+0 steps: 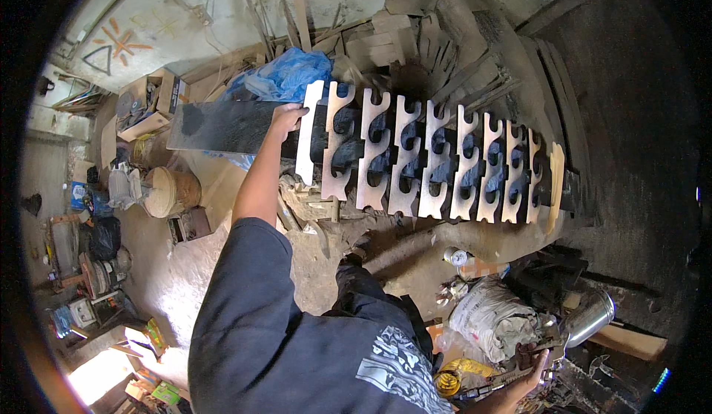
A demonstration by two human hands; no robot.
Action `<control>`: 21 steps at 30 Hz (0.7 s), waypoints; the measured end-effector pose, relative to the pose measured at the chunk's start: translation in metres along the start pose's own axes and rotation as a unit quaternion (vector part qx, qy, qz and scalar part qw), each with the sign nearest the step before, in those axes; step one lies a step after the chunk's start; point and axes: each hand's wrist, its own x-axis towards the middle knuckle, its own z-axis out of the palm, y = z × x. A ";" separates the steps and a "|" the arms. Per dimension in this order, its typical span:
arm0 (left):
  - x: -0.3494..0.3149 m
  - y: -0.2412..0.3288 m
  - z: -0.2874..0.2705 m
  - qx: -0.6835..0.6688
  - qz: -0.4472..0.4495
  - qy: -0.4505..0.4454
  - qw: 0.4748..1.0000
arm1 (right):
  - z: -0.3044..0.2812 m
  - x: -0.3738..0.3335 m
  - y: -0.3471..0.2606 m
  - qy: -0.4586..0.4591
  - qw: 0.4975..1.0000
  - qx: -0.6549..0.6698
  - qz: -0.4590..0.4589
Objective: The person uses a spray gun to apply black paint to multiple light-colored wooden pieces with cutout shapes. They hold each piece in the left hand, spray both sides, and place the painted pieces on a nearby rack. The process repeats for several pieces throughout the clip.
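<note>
My left hand (288,120) pinches the upper part of a flat, pale wooden strip (309,136), the leftmost of a row. To its right, several notched wooden pieces (406,154) with curved cutouts stand side by side along a long dark board (222,126). A pale end piece (555,188) with a plainer edge stands at the row's far right. Low at the right, my right hand (530,377) grips a spray gun with a silver cup (591,317). Its handle is partly hidden by my fingers.
Blue plastic sheeting (285,74) lies behind the board. Scrap planks (386,39) lean at the back wall. A round tub (172,191) and a cardboard box (148,106) stand left. A small can (456,256), a white sack (493,316) and a yellow hose (463,373) lie right.
</note>
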 end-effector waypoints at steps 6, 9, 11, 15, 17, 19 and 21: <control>-0.024 0.019 0.002 0.428 0.087 0.185 0.880 | 0.023 -0.002 -0.011 -0.028 0.999 0.021 0.022; -0.057 0.039 0.010 0.398 0.189 0.339 0.831 | 0.023 -0.002 -0.016 -0.021 0.998 -0.003 0.054; -0.093 0.048 0.031 0.333 0.330 0.363 0.805 | 0.016 0.001 -0.016 -0.014 0.996 0.053 0.068; -0.199 0.025 0.158 0.202 0.359 0.085 0.907 | -0.011 0.020 -0.006 0.095 0.993 0.041 0.050; -0.269 -0.009 0.249 0.115 0.257 -0.088 0.956 | -0.033 0.035 -0.008 0.080 0.992 0.079 0.059; -0.348 -0.045 0.344 0.109 0.202 -0.280 0.932 | -0.059 0.050 -0.012 0.017 0.991 0.114 0.066; -0.399 -0.065 0.431 0.206 0.343 -0.349 0.847 | -0.079 0.074 -0.009 0.009 0.992 0.121 0.046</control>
